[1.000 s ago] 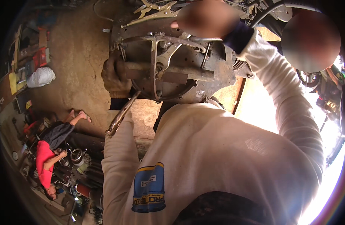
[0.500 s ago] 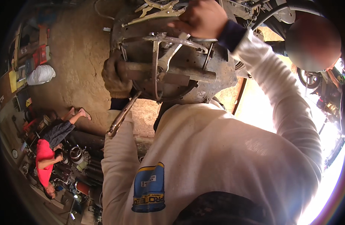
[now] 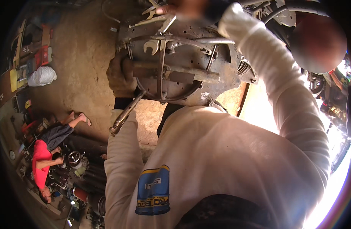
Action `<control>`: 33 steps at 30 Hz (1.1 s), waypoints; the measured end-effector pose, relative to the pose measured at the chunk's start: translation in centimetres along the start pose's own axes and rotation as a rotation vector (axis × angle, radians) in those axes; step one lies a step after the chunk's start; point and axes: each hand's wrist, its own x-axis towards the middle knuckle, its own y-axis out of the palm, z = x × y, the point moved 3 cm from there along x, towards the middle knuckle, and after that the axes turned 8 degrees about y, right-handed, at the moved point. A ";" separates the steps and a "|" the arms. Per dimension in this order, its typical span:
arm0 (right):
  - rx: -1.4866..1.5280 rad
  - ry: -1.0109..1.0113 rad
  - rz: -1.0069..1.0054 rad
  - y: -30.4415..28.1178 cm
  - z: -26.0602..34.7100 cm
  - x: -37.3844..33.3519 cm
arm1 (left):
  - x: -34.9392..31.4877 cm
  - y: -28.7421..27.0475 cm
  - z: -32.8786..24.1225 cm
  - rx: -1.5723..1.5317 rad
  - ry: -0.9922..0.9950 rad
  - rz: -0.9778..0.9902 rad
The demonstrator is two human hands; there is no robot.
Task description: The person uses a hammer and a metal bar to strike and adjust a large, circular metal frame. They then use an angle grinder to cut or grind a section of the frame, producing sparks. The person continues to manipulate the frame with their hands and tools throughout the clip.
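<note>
My left hand [image 3: 121, 77], in a dark work glove, is closed around the left end of a thick metal pipe [image 3: 145, 69] lying across a round metal frame. At the top, my bare right hand [image 3: 190, 9] is blurred, its fingers closed about the upper part of a wrench [image 3: 167, 24]. The open jaw of that wrench shows behind the frame's curved bar [image 3: 175, 39], apart from the bolt at the pipe. A knurled metal handle [image 3: 126, 114] sticks out below my left hand, over the left forearm.
Locking pliers [image 3: 148, 21] lie on the dark steel plate [image 3: 221, 82] beneath the frame. A person in a red shirt [image 3: 41, 160] is at the left near machine parts. A white sack [image 3: 42, 76] rests by the wall. Black hoses [image 3: 274, 15] run along the upper right.
My right hand has moved up and left with the wrench, whose jaw has come away from the bolt at the pipe. My left hand stays on the pipe's end.
</note>
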 end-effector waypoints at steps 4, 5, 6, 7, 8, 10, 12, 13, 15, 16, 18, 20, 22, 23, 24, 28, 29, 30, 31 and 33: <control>0.138 0.150 0.031 0.6 1.7 -5.0 | 0.0 -0.1 -0.6 0.183 0.164 0.021; 0.121 0.138 0.031 1.0 1.9 -5.6 | 0.1 -0.1 -0.9 0.228 0.236 0.028; 0.107 0.132 0.026 1.4 2.1 -6.1 | 0.1 -0.3 -0.8 0.175 0.168 0.042; 0.092 0.125 0.022 1.5 2.1 -6.4 | 0.1 -0.5 -0.8 0.121 0.100 0.057; 0.088 0.138 0.023 1.6 1.8 -6.4 | 0.1 -0.5 -0.7 0.067 0.031 0.071; 0.092 0.166 0.031 1.9 1.4 -6.1 | 0.5 -0.7 -1.2 0.115 0.171 0.069; 0.220 0.186 0.039 1.8 0.4 -4.7 | 0.8 -0.6 -1.4 0.136 0.237 0.039; 0.232 0.194 0.003 2.2 0.6 -3.7 | 0.8 -0.4 -1.3 0.134 0.234 0.012; 0.201 0.235 0.105 3.3 1.2 -1.0 | 0.5 -0.4 -1.2 0.089 0.143 -0.020; 0.155 0.225 0.155 3.9 1.5 0.1 | 0.4 -0.3 -1.0 0.042 0.060 -0.026; 0.065 0.195 0.255 4.6 2.6 1.5 | 0.2 -0.3 -0.7 0.001 -0.017 -0.023; 0.016 0.154 0.304 4.3 3.2 2.2 | 0.2 -0.3 -0.4 0.014 -0.002 -0.002; 0.005 0.169 0.357 5.0 3.3 2.9 | 0.1 -0.4 -0.5 0.022 0.004 -0.017; 0.023 0.170 0.393 5.3 3.1 3.2 | 0.2 -0.5 -0.4 0.025 0.008 -0.023; 0.030 0.148 0.360 4.4 3.4 3.3 | -0.1 -0.6 -0.2 0.064 -0.006 -0.004; 0.104 -0.032 0.090 4.9 1.4 2.4 | 0.1 -0.2 -0.2 0.112 0.005 0.031; 0.136 -0.046 0.121 3.4 1.6 2.1 | -0.3 -0.4 -0.1 0.115 0.005 0.024; 0.165 -0.063 0.148 1.3 2.4 1.8 | -0.7 -0.8 -0.2 0.125 -0.055 0.030; 0.088 0.059 0.286 0.1 2.9 1.7 | -0.9 -0.9 -0.4 0.130 -0.108 0.039; 0.199 0.094 0.140 -1.5 1.7 -0.4 | -0.5 -0.6 -0.3 0.111 -0.083 0.014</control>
